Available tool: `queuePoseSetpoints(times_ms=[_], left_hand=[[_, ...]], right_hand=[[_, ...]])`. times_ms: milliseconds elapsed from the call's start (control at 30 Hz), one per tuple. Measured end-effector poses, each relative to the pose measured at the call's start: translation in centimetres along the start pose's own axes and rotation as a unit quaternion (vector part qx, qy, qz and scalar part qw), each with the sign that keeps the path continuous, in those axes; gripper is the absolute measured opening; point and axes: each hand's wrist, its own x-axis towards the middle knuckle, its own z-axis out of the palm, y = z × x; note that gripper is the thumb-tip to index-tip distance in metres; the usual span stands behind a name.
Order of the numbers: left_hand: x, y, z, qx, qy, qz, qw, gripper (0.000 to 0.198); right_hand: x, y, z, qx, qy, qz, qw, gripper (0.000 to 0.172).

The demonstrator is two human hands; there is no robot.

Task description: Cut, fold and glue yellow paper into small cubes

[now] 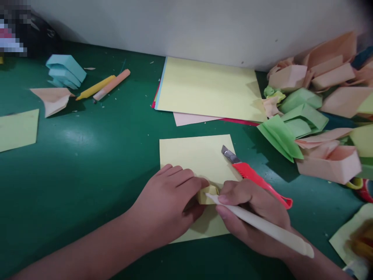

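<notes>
My left hand (170, 202) rests on a yellow paper sheet (195, 155) lying on the green table (87, 163), its fingers curled and pinching a small folded bit of yellow paper (207, 193). My right hand (247, 216) is closed round a cream-white stick tool (262, 223), whose tip touches that folded bit. A red utility knife (250, 175) with its blade out lies on the sheet's right edge, just behind my right hand.
A stack of coloured sheets (210, 87), yellow on top, lies by the back wall. A heap of folded peach and green paper shapes (314, 112) fills the right side. At left lie blue folded pieces (65, 70), yellow and orange markers (105, 86), a peach fold (52, 99) and a yellow sheet (17, 130).
</notes>
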Motion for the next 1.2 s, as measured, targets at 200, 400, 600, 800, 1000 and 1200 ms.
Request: queuePoseSetpoints(times_ms=[200, 400, 600, 800, 1000, 1200], left_hand=[[0.0, -0.03, 0.09, -0.003, -0.002, -0.001, 1.0, 0.019], [0.03, -0.07, 0.12, -0.004, -0.004, 0.006, 1.0, 0.018], [-0.09, -0.09, 0.12, -0.002, -0.009, -0.002, 1.0, 0.019], [0.03, -0.01, 0.02, -0.001, -0.011, -0.005, 1.0, 0.018], [-0.07, 0.06, 0.03, 0.001, -0.014, -0.008, 1.0, 0.019], [0.01, 0.06, -0.03, 0.005, -0.012, -0.007, 1.0, 0.013]], right_hand=[[-0.36, 0.09, 0.11, 0.012, -0.004, 0.016, 1.0, 0.022], [-0.69, 0.34, 0.07, 0.016, -0.011, 0.029, 0.999, 0.024], [-0.5, 0.23, 0.09, 0.015, -0.012, 0.03, 0.999, 0.025], [-0.2, -0.24, -0.42, 0.07, -0.006, 0.051, 0.996, 0.021], [-0.27, -0.15, -0.49, 0.067, -0.003, 0.057, 0.996, 0.019], [-0.57, 0.16, -0.16, 0.048, -0.008, 0.053, 0.997, 0.018]])
